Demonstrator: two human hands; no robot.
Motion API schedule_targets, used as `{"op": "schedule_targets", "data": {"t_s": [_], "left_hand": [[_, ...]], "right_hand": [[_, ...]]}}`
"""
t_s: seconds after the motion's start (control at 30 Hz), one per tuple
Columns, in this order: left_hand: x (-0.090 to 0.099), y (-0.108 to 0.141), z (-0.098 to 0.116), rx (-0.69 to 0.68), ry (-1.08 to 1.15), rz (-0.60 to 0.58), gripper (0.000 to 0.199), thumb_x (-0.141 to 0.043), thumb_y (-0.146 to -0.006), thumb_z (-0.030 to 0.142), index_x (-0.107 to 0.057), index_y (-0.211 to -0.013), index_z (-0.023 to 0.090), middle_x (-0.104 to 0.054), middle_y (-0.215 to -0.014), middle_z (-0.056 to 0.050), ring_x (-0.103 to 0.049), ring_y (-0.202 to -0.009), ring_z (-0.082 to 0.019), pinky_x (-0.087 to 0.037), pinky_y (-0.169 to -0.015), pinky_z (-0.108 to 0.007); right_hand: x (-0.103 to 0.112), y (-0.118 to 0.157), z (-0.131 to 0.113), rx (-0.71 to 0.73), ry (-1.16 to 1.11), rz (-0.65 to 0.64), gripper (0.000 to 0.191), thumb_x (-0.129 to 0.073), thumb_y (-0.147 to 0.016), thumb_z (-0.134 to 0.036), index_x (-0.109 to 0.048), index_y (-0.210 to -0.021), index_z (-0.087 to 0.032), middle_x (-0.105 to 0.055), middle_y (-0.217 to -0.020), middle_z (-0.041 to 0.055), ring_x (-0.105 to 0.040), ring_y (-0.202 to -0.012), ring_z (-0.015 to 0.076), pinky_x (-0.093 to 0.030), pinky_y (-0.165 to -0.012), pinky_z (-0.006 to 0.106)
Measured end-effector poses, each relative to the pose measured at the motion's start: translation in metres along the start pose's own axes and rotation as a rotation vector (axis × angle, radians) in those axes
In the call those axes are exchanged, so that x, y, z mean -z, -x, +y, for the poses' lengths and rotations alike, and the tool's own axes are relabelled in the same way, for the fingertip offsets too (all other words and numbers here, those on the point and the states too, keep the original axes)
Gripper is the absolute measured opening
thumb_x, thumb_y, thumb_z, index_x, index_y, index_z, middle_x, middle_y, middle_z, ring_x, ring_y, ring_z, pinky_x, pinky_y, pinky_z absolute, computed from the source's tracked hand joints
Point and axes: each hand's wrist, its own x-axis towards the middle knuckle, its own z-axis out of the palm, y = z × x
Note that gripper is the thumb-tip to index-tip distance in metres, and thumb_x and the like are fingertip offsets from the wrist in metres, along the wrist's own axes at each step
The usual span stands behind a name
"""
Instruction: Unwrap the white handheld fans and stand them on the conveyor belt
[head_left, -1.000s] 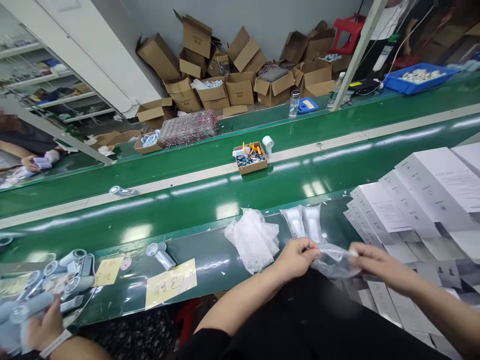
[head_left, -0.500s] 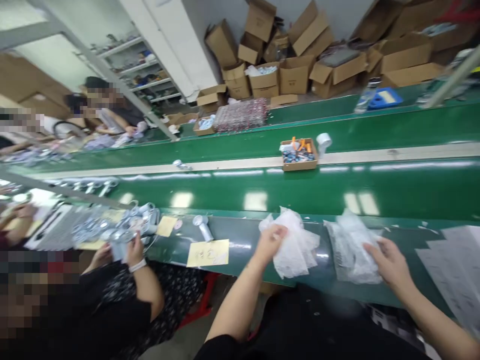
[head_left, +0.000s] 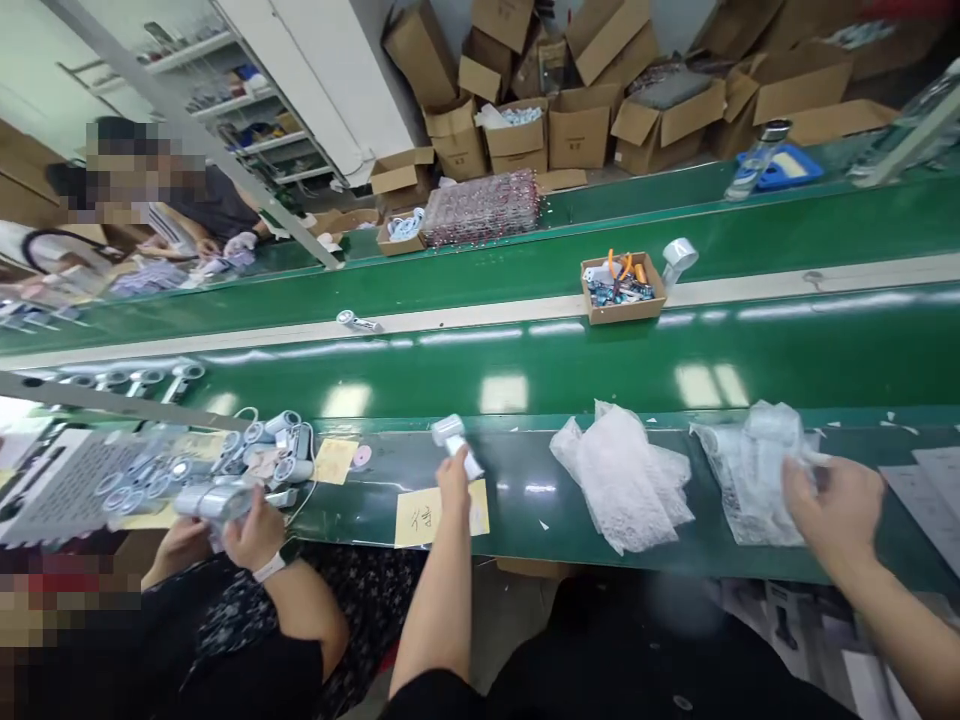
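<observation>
My left hand (head_left: 454,490) is closed round the handle of a white hair-dryer-shaped appliance (head_left: 448,432) with a cylindrical head, over the yellow paper note (head_left: 417,518) on the bench. At the right, my right hand (head_left: 840,510) has its fingers curled at the edge of a clear bubble-wrap bag (head_left: 757,480); the fingers are slightly blurred. Between my hands lies a crumpled pile of white bubble-wrap bags (head_left: 626,480), touched by neither hand.
To my left, a co-worker's hands (head_left: 255,530) hold another cylindrical piece beside a heap of similar parts (head_left: 277,440). A green conveyor (head_left: 585,375) runs beyond the bench. On its divider stand a small carton of parts (head_left: 622,312) and an upright appliance (head_left: 679,258). Paper sheets (head_left: 919,510) lie far right.
My left hand has let go of the white bubble-wrap pile, moved left and taken hold of the white appliance by its handle. My right hand stays at the clear bag.
</observation>
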Motion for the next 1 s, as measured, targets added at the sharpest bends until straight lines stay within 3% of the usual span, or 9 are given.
{"op": "schedule_targets", "data": {"t_s": [0.03,0.17,0.23,0.3,0.37,0.47,0.67,0.87,1.0], "left_hand": [[-0.017,0.024,-0.005,0.017,0.052,-0.077,0.033,-0.059,-0.071,0.046,-0.055,-0.07,0.013,-0.056,-0.065,-0.003,-0.056,-0.063,-0.016,-0.043,-0.058,-0.027],[-0.076,0.137,-0.024,0.025,0.264,-0.646,0.04,-0.064,-0.068,0.05,-0.062,-0.076,0.011,-0.058,-0.065,-0.003,-0.054,-0.06,-0.014,-0.043,-0.059,-0.026],[-0.086,0.178,-0.035,-0.273,0.072,-0.819,0.04,-0.058,-0.076,0.049,-0.064,-0.092,0.012,-0.062,-0.079,-0.006,-0.056,-0.071,-0.016,-0.046,-0.068,-0.028],[-0.085,0.197,-0.049,-0.655,-0.188,-0.802,0.05,-0.061,-0.073,0.051,-0.059,-0.107,0.014,-0.061,-0.096,-0.011,-0.056,-0.087,-0.022,-0.045,-0.079,-0.036],[-0.082,0.196,-0.064,-0.992,-0.479,-0.702,0.059,-0.067,-0.068,0.049,-0.055,-0.114,0.014,-0.057,-0.103,-0.015,-0.052,-0.097,-0.029,-0.043,-0.084,-0.045],[-0.085,0.179,-0.082,-1.218,-0.828,-0.642,0.028,-0.057,-0.078,0.026,-0.059,-0.104,0.014,-0.058,-0.093,-0.015,-0.054,-0.091,-0.029,-0.044,-0.077,-0.045],[-0.107,0.167,-0.049,-0.793,-0.554,-0.722,0.027,-0.043,-0.087,0.026,-0.066,-0.076,0.017,-0.062,-0.071,-0.005,-0.055,-0.073,-0.018,-0.044,-0.071,-0.031],[-0.114,0.189,-0.005,-0.315,-0.112,-1.022,0.016,-0.058,-0.07,0.026,-0.067,-0.073,0.013,-0.065,-0.068,-0.002,-0.055,-0.065,-0.015,-0.043,-0.065,-0.026],[-0.119,0.197,-0.006,-0.055,0.072,-0.8,0.019,-0.068,-0.055,0.026,-0.054,-0.056,0.014,-0.053,-0.049,0.003,-0.045,-0.048,-0.009,-0.036,-0.05,-0.022]], "right_hand": [[-0.007,0.013,-0.022,-0.017,-0.122,-0.044,0.029,-0.053,-0.073,-0.048,-0.053,-0.088,-0.023,-0.057,-0.092,0.0169,-0.048,-0.107,0.0383,-0.036,-0.089,0.053],[-0.054,0.063,-0.095,-0.311,-0.858,-0.857,0.045,-0.064,-0.068,-0.051,-0.054,-0.1,-0.022,-0.065,-0.101,0.0102,-0.062,-0.093,0.0267,-0.049,-0.081,0.045],[-0.067,0.073,-0.105,-0.426,-1.059,-0.913,0.044,-0.07,-0.067,-0.045,-0.055,-0.099,-0.02,-0.067,-0.097,0.0086,-0.064,-0.087,0.0226,-0.052,-0.079,0.039],[-0.064,0.071,-0.096,-0.505,-1.141,-0.817,0.039,-0.073,-0.067,-0.038,-0.056,-0.098,-0.019,-0.068,-0.094,0.0066,-0.065,-0.081,0.0189,-0.055,-0.074,0.034],[-0.048,0.064,-0.076,-0.581,-1.153,-0.714,0.033,-0.072,-0.07,-0.034,-0.057,-0.096,-0.02,-0.068,-0.091,0.0047,-0.064,-0.075,0.0161,-0.056,-0.066,0.03],[-0.016,0.055,-0.042,-0.726,-1.135,-0.697,0.023,-0.068,-0.074,-0.031,-0.058,-0.091,-0.02,-0.067,-0.08,0.0026,-0.062,-0.065,0.0148,-0.057,-0.06,0.029],[0.021,0.071,-0.02,-0.619,-1.188,-1.08,0.039,-0.07,-0.069,-0.019,-0.054,-0.105,-0.022,-0.061,-0.077,-0.0003,-0.06,-0.067,0.0143,-0.056,-0.063,0.033],[0.0,0.072,-0.052,-0.513,-1.282,-1.335,0.052,-0.075,-0.063,-0.022,-0.051,-0.11,-0.021,-0.06,-0.082,0.0005,-0.06,-0.071,0.0153,-0.055,-0.057,0.032],[-0.003,0.057,-0.059,-0.473,-1.131,-1.345,0.039,-0.075,-0.063,-0.024,-0.056,-0.096,-0.013,-0.062,-0.077,0.0025,-0.06,-0.063,0.0131,-0.055,-0.057,0.029]]}}
